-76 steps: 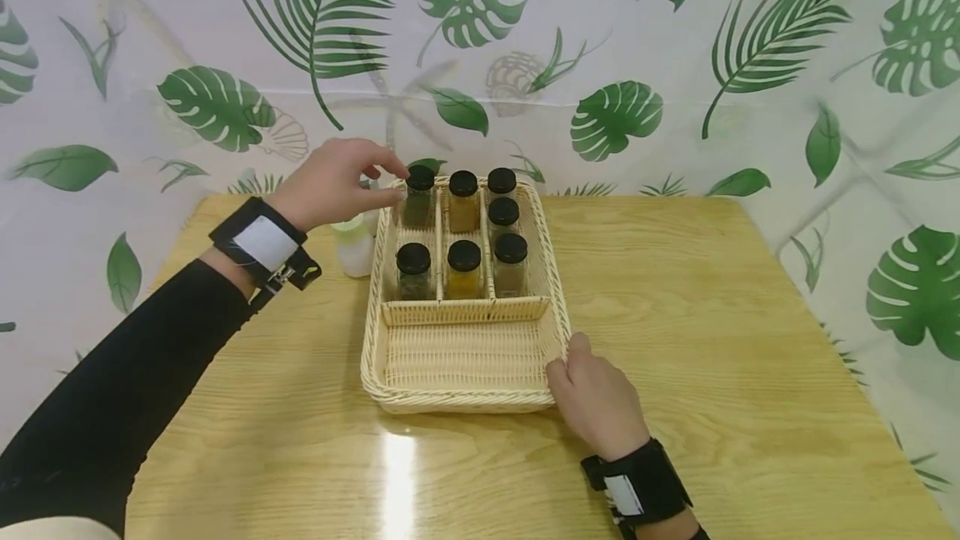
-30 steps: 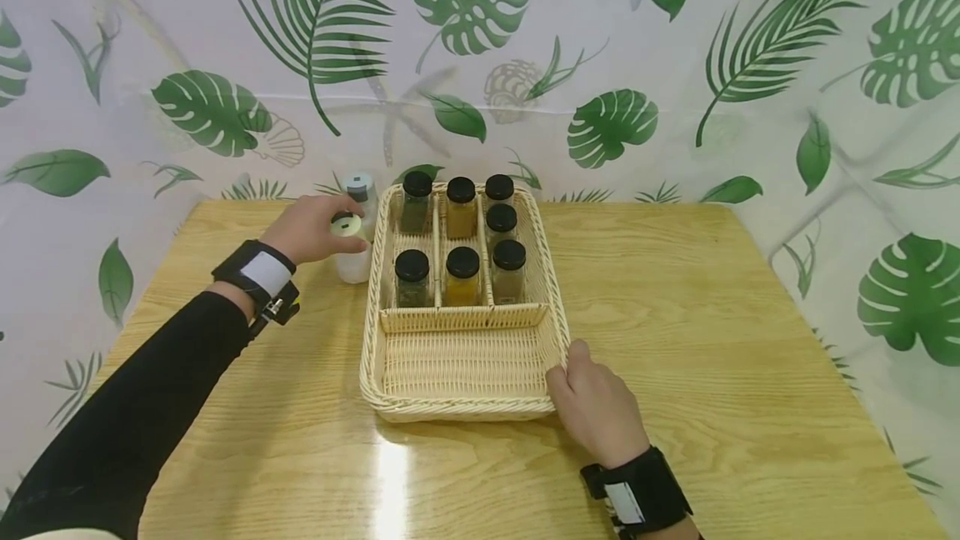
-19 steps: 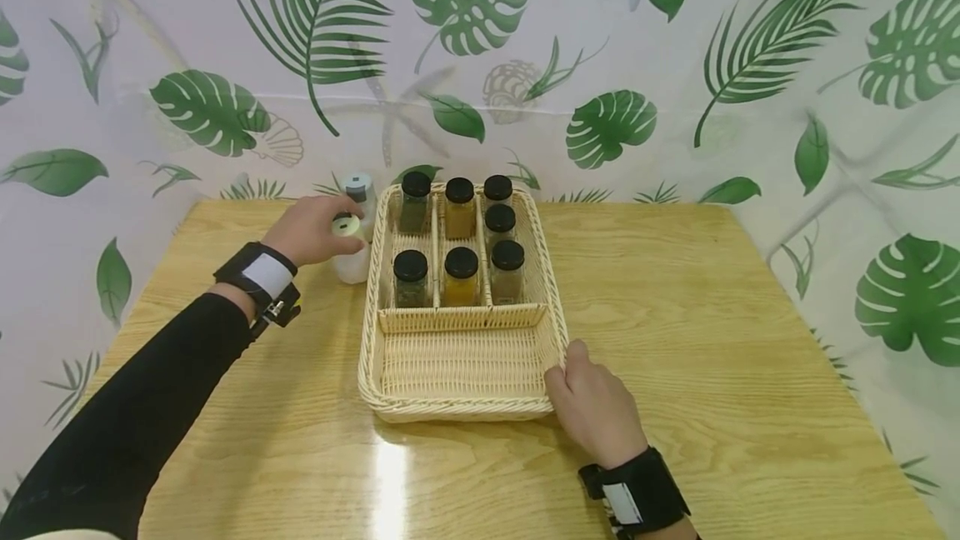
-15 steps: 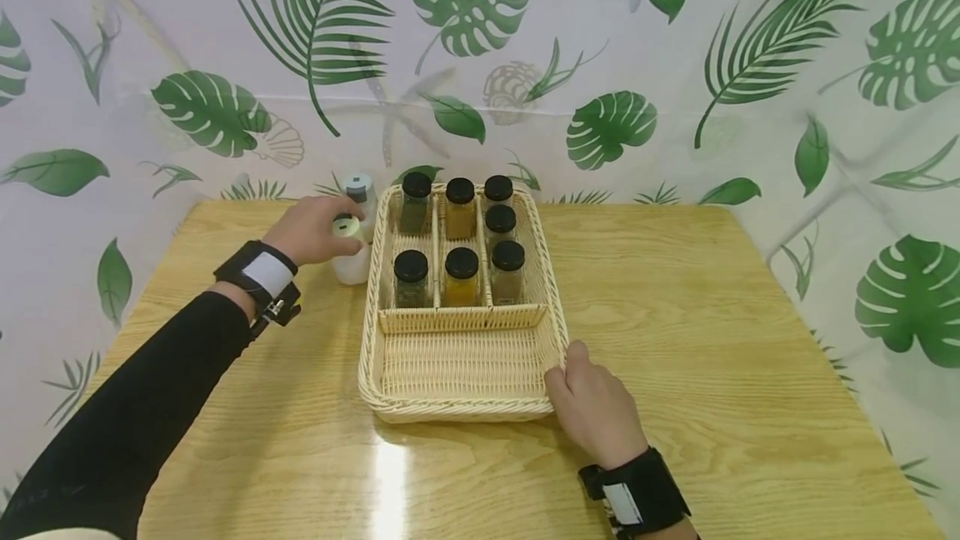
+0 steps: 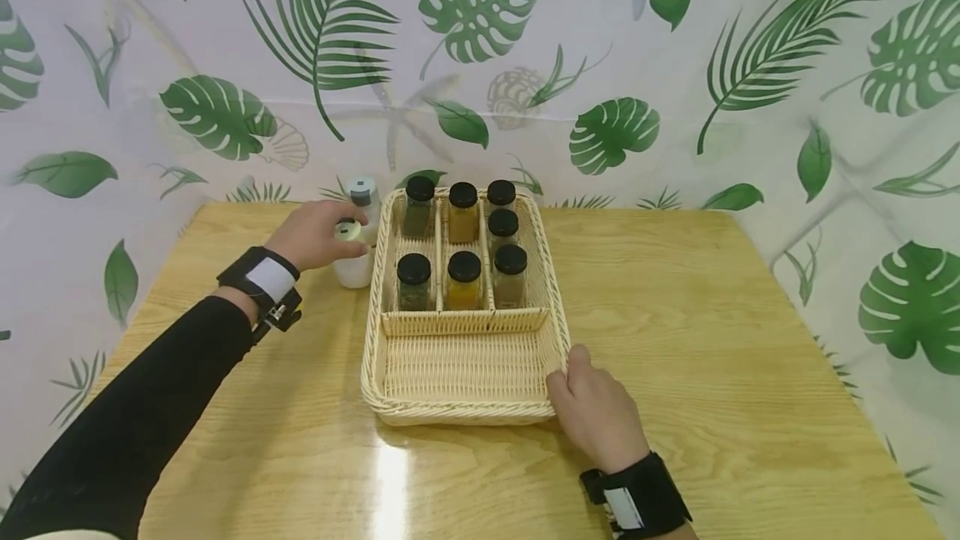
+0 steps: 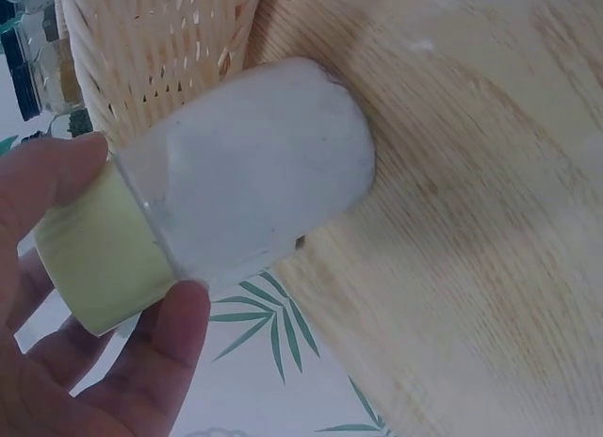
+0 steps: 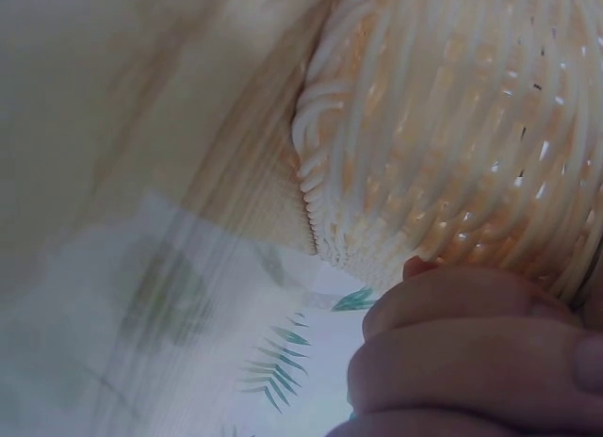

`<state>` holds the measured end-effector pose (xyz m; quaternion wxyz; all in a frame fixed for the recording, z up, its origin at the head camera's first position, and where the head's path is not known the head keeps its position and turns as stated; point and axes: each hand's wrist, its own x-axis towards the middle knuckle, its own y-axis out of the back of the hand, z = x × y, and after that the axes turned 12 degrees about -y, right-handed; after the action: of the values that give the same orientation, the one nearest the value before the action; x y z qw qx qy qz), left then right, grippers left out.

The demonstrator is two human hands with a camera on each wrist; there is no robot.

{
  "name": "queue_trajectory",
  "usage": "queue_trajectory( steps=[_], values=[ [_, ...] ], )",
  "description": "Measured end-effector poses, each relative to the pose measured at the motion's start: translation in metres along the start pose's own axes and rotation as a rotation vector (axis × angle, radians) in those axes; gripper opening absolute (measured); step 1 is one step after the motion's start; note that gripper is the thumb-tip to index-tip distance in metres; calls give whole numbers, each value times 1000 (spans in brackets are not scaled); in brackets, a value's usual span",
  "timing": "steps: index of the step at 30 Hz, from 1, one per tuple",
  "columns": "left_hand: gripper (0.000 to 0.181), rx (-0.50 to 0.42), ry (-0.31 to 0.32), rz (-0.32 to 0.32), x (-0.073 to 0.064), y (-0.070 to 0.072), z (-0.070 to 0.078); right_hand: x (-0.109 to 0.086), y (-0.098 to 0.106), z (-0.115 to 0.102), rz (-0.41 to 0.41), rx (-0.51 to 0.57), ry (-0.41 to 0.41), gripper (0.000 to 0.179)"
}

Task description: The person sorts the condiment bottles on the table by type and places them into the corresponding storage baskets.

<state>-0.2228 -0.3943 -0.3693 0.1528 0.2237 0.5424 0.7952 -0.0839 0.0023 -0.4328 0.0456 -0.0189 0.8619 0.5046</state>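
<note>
My left hand (image 5: 318, 236) pinches the pale yellow-green lid of a white shaker jar (image 6: 254, 164), which stands on the table just left of the woven basket (image 5: 465, 412). In the left wrist view, thumb and fingers lie on opposite sides of the lid. My right hand (image 5: 600, 411) grips the basket's near right corner, its fingers curled under the rim in the right wrist view. Several black-lidded spice jars (image 5: 465, 269) stand upright in the basket's three rear compartments, with green, orange-yellow and greyish contents. The wide front compartment holds nothing.
A second shaker jar (image 5: 363, 194) with a pale blue-white lid stands behind the held one, against the basket's left side. The wooden table (image 5: 675, 323) meets a leaf-patterned wall covering (image 5: 525, 132) at its back edge.
My left hand has moved from the back-left spice jar in the basket, down and left to the yellow-green-lidded shaker jar. The right hand stays on the basket corner.
</note>
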Motion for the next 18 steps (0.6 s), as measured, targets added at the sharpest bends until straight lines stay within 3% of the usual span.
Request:
queue_trajectory(
  steps=[9, 18],
  values=[
    [40, -5, -44, -50, -6, 1, 2, -1, -3, 2, 28, -2, 17, 19],
    [38, 31, -35, 27, -10, -1, 2, -1, -2, 1, 23, 9, 24, 18]
  ],
)
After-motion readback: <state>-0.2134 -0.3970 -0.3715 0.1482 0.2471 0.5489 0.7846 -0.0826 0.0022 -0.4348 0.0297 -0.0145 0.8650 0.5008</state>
